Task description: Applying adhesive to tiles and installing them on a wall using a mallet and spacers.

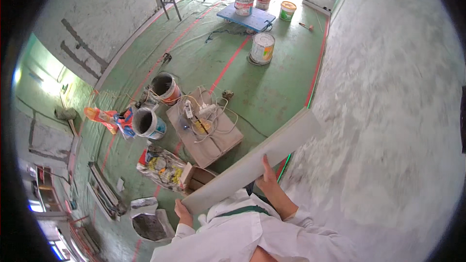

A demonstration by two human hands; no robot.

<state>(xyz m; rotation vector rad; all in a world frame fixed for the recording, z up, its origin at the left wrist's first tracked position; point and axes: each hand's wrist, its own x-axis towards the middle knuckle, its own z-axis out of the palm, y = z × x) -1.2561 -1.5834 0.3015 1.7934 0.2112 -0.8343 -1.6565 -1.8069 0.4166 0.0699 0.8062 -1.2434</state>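
A long, flat, pale grey board (247, 165) slants across the space in front of my body, its far right end close to the plastered wall. My left hand (183, 214) grips its near left end. My right hand (270, 183) holds the lower edge near the middle, the thumb lying on the face toward me and the other fingers hidden behind. Just beyond the board lie an open cardboard carton (196, 178) and a larger flat cardboard box (213, 140), which bears tangled white cables and a power strip (208, 109).
Several buckets stand about, including a dark-lined one (165, 88), a white one (262, 48) and one on a blue wheeled platform (246, 18). A rough grey wall (383, 106) rises at my right. Bags (109, 119), metal rails (104, 191) and an open sack (151, 224) lie leftward.
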